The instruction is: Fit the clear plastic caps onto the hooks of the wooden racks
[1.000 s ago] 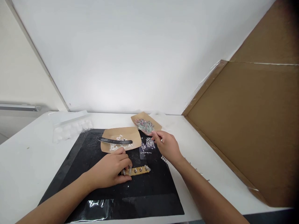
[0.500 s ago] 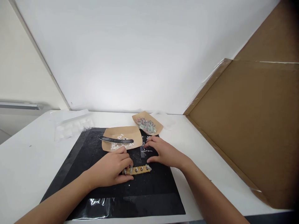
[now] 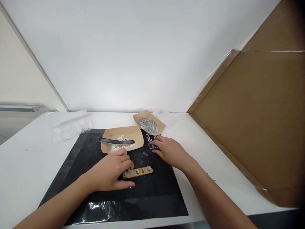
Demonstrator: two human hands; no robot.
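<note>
My left hand point(image 3: 111, 170) rests on the black mat, thumb stretched out and fingers bent, with a gap between them. Its fingertips are beside the left end of a yellow strip point(image 3: 140, 171), which has several round dark mounts and clear nail tips on it. One upright nail tip point(image 3: 132, 171) is close to the index finger; contact is unclear. My right hand point(image 3: 170, 152) reaches over rows of small white pieces point(image 3: 149, 139), thumb and index finger apart. Its fingertips are at those pieces. A loose clear nail tip point(image 3: 145, 154) lies on the mat between the hands.
Behind my left hand is a cardboard tray point(image 3: 139, 135) with white bits and a curved black nail file point(image 3: 116, 141) across it. A second tray point(image 3: 162, 125) holds many clear tips. Clear plastic packaging point(image 3: 71, 128) lies at left; a cardboard panel point(image 3: 250, 127) stands at right.
My right hand has drawn back from the loose nail tip, which now lies uncovered, and its fingers are at the white pieces. The left thumb has moved away from the yellow strip.
</note>
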